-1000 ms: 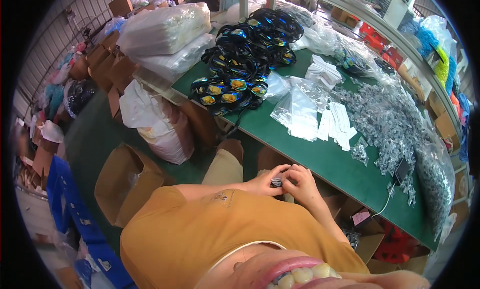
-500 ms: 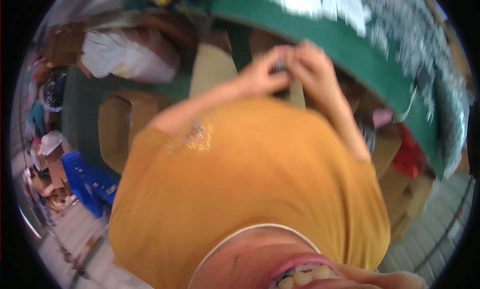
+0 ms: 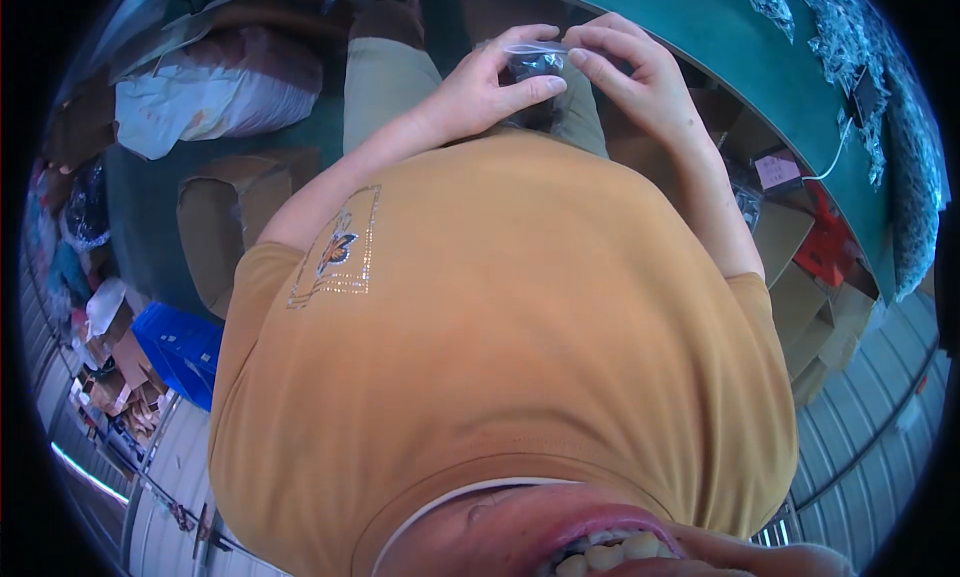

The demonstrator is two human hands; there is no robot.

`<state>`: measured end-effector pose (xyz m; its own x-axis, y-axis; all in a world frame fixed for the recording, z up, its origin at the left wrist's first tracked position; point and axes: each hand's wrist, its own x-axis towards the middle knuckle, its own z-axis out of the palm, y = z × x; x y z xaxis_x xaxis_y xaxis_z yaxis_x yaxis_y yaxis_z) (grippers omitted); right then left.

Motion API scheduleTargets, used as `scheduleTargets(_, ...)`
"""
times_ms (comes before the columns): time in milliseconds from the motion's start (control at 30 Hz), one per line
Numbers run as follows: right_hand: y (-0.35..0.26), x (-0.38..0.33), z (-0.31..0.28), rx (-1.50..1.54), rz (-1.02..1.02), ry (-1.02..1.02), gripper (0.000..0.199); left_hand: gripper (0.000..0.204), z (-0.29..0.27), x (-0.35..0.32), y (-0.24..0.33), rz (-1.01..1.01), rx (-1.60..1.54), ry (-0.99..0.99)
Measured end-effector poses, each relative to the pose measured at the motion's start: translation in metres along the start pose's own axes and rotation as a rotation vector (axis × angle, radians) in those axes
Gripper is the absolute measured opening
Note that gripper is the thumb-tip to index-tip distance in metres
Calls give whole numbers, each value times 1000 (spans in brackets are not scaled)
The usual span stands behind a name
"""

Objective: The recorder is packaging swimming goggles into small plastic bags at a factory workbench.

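A small clear zip bag (image 3: 537, 49) with something dark inside is held up in front of my body, above my lap. My left hand (image 3: 490, 89) is closed round its left side, thumb across the front and fingers behind. My right hand (image 3: 640, 72) pinches the right end of the bag's top edge between thumb and fingertips. What the dark contents are cannot be made out. The lower part of the bag is partly hidden behind the left thumb and my shirt.
A green table (image 3: 770, 77) curves past on the right, with clear plastic packaging (image 3: 845, 52) heaped on it. Under it stand cardboard boxes (image 3: 785, 237) and a red item (image 3: 826, 247). To the left are a white bag (image 3: 215, 92), an open carton (image 3: 215, 212) and a blue crate (image 3: 180, 352).
The view has shifted and sharpened, and my hands now appear higher in it. The zip bag's top edge now shows stretched between both hands; earlier they were blurred and closer together.
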<state>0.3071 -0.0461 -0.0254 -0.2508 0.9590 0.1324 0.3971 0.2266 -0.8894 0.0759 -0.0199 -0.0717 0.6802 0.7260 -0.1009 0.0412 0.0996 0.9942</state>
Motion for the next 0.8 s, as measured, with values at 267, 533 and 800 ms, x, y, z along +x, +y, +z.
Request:
scheduleTargets(267, 0, 1, -1, -49, -24, -16, 17, 61, 4, 4, 5, -44, -70, -37)
scheduleTargets(533, -8, 6, 3, -30, -42, -42, 18, 55, 8, 7, 5, -5, -70, -58)
scheduleTargets(800, -7, 5, 3, 12, -10, -57, 16, 54, 13, 6, 12, -16, -70, -37)
